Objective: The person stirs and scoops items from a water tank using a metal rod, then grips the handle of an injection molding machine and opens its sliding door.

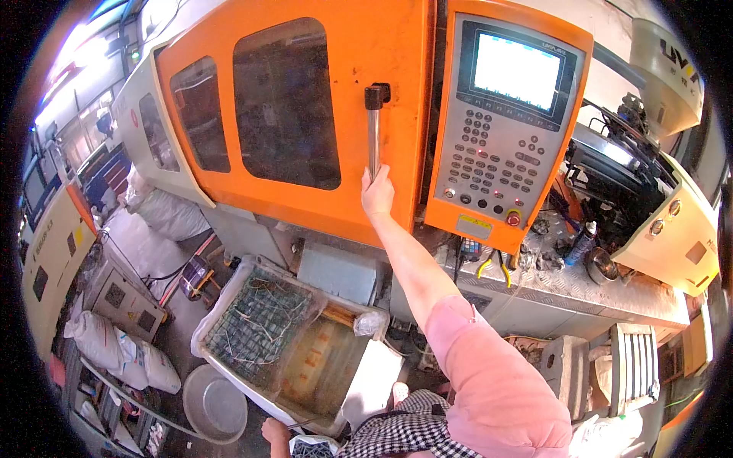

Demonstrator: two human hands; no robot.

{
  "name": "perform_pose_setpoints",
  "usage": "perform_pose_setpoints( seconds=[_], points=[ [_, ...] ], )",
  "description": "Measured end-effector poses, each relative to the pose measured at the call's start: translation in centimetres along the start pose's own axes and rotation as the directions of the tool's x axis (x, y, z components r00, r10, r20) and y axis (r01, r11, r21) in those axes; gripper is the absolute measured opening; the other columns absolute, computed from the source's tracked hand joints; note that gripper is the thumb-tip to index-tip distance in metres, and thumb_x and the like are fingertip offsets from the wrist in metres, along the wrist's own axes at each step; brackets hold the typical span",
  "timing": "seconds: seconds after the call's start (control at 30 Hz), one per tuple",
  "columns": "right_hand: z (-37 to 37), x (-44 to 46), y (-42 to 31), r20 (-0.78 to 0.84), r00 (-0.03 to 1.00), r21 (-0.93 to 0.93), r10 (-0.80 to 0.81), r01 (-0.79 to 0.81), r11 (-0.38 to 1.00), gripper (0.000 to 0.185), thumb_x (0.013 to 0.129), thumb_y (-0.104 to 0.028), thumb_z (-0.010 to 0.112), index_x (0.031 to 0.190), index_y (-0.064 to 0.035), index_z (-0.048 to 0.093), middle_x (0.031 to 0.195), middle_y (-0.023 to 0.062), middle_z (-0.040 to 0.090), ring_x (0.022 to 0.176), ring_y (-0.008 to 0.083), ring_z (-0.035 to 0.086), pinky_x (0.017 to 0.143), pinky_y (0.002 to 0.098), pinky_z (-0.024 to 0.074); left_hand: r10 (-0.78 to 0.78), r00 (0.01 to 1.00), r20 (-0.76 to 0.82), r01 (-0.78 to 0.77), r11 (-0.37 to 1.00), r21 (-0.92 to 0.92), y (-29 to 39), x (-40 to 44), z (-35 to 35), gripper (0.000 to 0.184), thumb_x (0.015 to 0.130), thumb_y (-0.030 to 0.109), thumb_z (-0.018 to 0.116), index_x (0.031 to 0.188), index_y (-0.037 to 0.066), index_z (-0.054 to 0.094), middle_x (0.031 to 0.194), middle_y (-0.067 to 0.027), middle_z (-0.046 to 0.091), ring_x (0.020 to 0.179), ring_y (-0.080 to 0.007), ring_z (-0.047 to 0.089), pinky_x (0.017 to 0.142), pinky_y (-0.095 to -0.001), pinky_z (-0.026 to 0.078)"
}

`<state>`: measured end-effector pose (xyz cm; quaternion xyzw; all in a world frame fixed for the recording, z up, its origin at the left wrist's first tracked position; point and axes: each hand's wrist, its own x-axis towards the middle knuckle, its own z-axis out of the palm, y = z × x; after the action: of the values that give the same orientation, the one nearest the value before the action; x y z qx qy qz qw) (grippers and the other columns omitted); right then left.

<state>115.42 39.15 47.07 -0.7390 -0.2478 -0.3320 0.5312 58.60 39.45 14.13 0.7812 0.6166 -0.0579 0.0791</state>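
My right hand (378, 192) is closed around the lower part of a metal door handle (373, 137) on the orange machine door (290, 107), which has dark windows. At the bottom, my left hand (276, 431) is low beside a white tub (210, 328), its fingers curled; a thin dark object seems to extend from it, too small to name. The tub holds dark green netted pieces and murky brownish water. A control panel (496, 114) with a lit screen stands right of the door.
A round basin (214, 403) and white sacks (145, 362) are at the lower left. Yellow-handled pliers (495, 269) hang below the panel. A spray can (582, 243) and a metal bowl (602, 266) stand on the machine ledge at right.
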Motion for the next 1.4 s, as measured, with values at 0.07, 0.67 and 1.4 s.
perform_pose_setpoints(
  seconds=[0.07, 0.67, 1.4],
  points=[
    [0.1, 0.0, 0.1, 0.0, 1.0, -0.006, 0.012, -0.012, 1.0, 0.028, 0.08, -0.027, 0.049, 0.091, -0.0026, 0.04, 0.064, 0.0227, 0.052, 0.061, 0.0403, 0.051, 0.055, 0.049, 0.0398, -0.173, 0.98, -0.1, 0.163, 0.981, -0.102, 0.3, -0.5, -0.7, 0.017, 0.068, 0.015, 0.052, 0.067, 0.001, 0.061, 0.071, -0.0171, 0.06, 0.071, -0.0318, 0.06, 0.063, -0.0394, 0.048],
    [0.6, 0.0, 0.4, 0.015, 0.999, -0.034, 0.035, -0.034, 0.999, 0.031, 0.081, -0.028, 0.049, 0.092, -0.0015, 0.039, 0.064, 0.0229, 0.052, 0.062, 0.0403, 0.051, 0.056, 0.0485, 0.0403, -0.133, 0.989, -0.07, 0.126, 0.987, -0.101, -0.6, 0.6, -0.1, 0.018, 0.067, 0.017, 0.054, 0.067, 0.001, 0.062, 0.071, -0.018, 0.06, 0.07, -0.0324, 0.06, 0.062, -0.0408, 0.048],
    [0.6, 0.0, 0.3, -0.039, 0.999, -0.035, -0.016, 0.014, 0.999, 0.028, 0.08, -0.026, 0.05, 0.087, -0.0004, 0.04, 0.059, 0.0222, 0.051, 0.058, 0.0393, 0.051, 0.052, 0.0483, 0.0403, -0.097, 0.991, -0.096, 0.089, 0.992, -0.084, 0.2, -0.6, -0.7, 0.013, 0.066, 0.013, 0.056, 0.065, 0.001, 0.06, 0.07, -0.0169, 0.06, 0.068, -0.0321, 0.06, 0.06, -0.0402, 0.048]
  ],
)
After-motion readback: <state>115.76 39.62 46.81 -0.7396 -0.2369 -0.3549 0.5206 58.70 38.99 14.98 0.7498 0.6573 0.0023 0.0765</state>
